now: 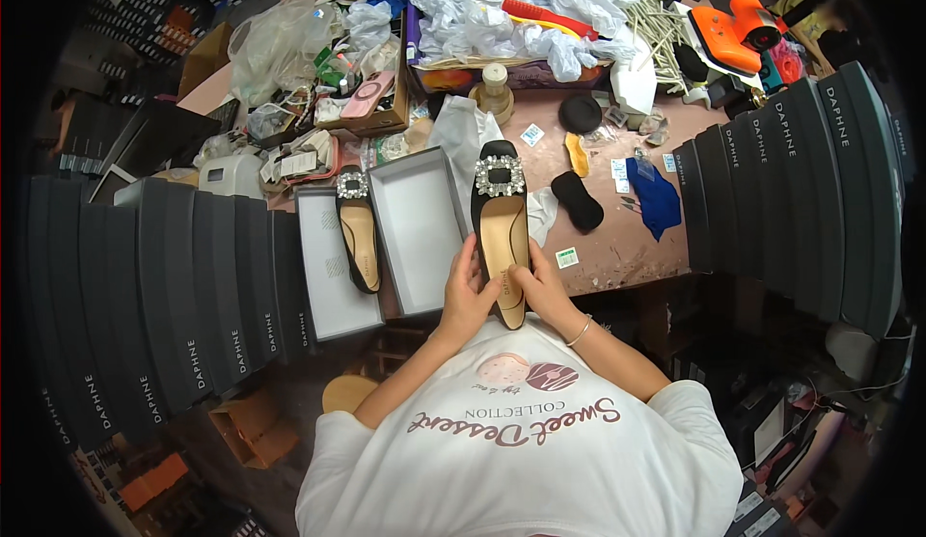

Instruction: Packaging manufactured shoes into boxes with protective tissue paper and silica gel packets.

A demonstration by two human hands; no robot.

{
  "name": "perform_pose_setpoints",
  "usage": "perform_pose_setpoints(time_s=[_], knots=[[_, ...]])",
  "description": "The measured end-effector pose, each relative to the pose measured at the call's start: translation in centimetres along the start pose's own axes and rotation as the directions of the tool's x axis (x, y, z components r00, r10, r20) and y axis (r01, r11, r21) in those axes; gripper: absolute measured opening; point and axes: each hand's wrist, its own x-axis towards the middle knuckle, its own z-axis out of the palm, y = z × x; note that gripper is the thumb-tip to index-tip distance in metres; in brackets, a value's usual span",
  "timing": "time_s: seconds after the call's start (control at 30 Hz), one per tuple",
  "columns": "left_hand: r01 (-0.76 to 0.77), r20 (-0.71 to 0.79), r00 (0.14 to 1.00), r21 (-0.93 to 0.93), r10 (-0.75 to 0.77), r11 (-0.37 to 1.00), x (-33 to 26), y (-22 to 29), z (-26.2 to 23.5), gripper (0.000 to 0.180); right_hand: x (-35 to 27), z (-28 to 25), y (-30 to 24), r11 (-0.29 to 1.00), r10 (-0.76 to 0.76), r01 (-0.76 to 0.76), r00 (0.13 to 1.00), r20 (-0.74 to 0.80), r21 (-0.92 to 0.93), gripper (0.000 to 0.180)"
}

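Both my hands hold a black flat shoe [501, 214] with a square, jewelled buckle and a beige insole. Its toe points away from me. My left hand [469, 291] grips the left side near the heel. On the other side, my right hand [542, 286] wraps the heel end, its thumb pressed on the insole. A matching black shoe [359, 238] lies in the shallow grey box lid [323, 319] to the left. Between that lid and my shoe stands an open grey shoe box [417, 228], with pale inner walls.
Stacks of dark shoe boxes [183, 286] [781, 180] flank me on both sides. A black pad [577, 202], a blue cloth [654, 199] and a yellow piece [577, 154] lie on the pink table [627, 257]. Behind are a brush with red handle [550, 18], plastic bags and an orange tool [725, 40].
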Motion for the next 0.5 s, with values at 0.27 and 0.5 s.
perform_pose_setpoints(time_s=[0.27,0.5], knots=[[-0.126,-0.177,0.962,0.392,0.209,0.911,1.0,-0.7,-4.2,0.066,1.7,-2.4,4.6,0.994,0.109,-0.110,0.989,-0.096,-0.008,0.053],[-0.040,-0.323,0.939,0.228,0.114,0.973,2.9,2.0,-10.3,0.035,10.9,-9.9,4.0,0.790,-0.257,0.076,0.942,-0.215,-0.609,0.060]])
